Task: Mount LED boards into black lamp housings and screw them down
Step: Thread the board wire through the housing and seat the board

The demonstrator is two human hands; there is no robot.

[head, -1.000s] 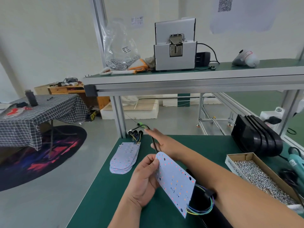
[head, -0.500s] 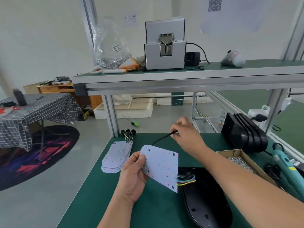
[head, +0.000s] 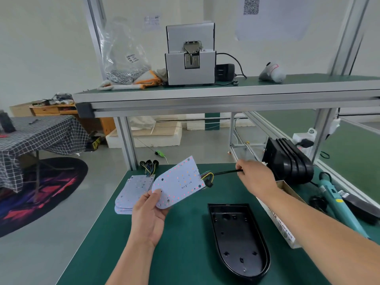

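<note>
The white LED board (head: 178, 182) is rounded at one end, square at the other and dotted with small LEDs. It is held tilted above the green mat, its rounded end pinched in the left hand (head: 149, 217). Coloured wires at its square end join a black cable (head: 226, 172), gripped by the right hand (head: 255, 177). A black lamp housing (head: 238, 239) lies open side up on the mat, rounded end nearest the person. A stack of LED boards (head: 131, 194) lies flat at left — nested housings (head: 287, 163) stand at far right.
</note>
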